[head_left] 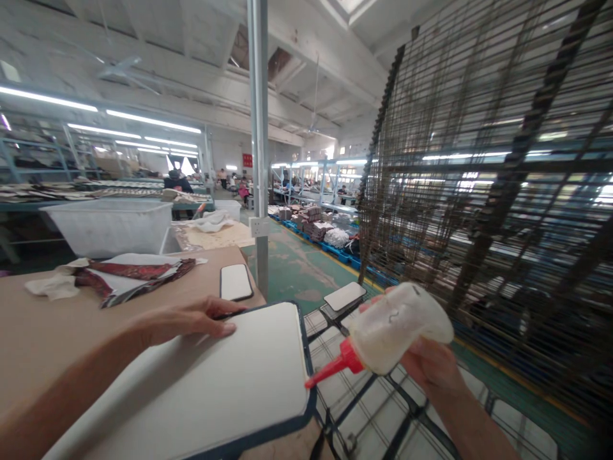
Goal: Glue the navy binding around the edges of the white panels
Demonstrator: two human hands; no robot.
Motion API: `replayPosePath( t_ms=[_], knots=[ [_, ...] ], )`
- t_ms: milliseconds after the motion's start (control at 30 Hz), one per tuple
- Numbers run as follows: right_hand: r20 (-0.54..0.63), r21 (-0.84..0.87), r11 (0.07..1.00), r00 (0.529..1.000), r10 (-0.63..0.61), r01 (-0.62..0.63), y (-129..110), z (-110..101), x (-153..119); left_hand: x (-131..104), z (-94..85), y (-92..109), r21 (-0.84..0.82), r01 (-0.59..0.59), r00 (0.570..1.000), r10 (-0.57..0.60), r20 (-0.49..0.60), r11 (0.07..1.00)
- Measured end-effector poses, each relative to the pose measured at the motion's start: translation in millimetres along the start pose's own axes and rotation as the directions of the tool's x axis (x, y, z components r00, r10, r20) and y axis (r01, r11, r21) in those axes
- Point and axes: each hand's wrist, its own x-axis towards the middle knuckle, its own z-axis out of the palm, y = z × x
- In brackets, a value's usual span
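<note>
A white plastic bin [112, 227] stands behind patterned red fabric [138, 271], left of a metal post [259, 128].

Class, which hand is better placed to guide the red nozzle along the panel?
Probably the right hand: it holds the bottle, its red nozzle at the edge of the panel, which the left hand grips.

Long ceiling lights shine above the worn green floor [297, 265] and white bins [112, 223].

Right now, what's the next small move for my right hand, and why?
Probably draw the bottle in your right hand slowly along the panel's dark edge, since its red tip sits at that edge while your left hand steadies the panel.
</note>
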Motion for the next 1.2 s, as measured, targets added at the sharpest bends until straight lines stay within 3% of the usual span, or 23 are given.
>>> replayPosePath(
  t_ms=[133, 267, 500, 800, 1000, 1133, 1200],
  knots=[
    [-0.065, -0.004, 1.0, 0.998, 0.01, -0.011, -2.9, 4.7, -1.0, -2.8, -0.7, 0.0, 0.018, -0.009, 1.0, 0.008, 0.02, 1.0],
    [-0.053, -0.013, 1.0, 0.998, -0.027, 0.026, -5.5, 12.9, 6.7, -0.2, -3.9, -7.0, 0.005, -0.015, 1.0, 0.015, 0.001, 1.0],
    [-0.12, -0.045, 0.997, 0.991, -0.064, 0.058, 1.4, 8.7, 2.8, -1.0, -6.6, -13.2, 0.001, -0.024, 0.999, 0.024, -0.021, 1.0],
    [-0.098, -0.027, 0.996, 0.991, -0.089, 0.087, 7.7, 4.8, -1.2, 4.3, -4.5, -30.4, -0.095, -0.067, 0.977, 0.046, -0.211, 0.993],
    [-0.23, -0.004, 0.985, 0.958, -0.17, 0.173, 16.7, 3.1, -12.4, 4.9, -1.9, -35.7, -0.18, -0.062, 0.98, 0.026, -0.198, 0.982],
    [-0.207, -0.037, 0.982, 0.959, -0.191, 0.188, 19.7, 8.3, -19.3, 4.7, -2.2, -37.5, -0.25, -0.061, 0.988, 0.024, -0.151, 0.966],
    [-0.263, -0.039, 0.977, 0.941, -0.214, 0.212, 23.9, 7.5, -21.9, 5.0, -2.3, -39.0, -0.276, -0.059, 0.989, 0.019, -0.143, 0.959]
  ],
)
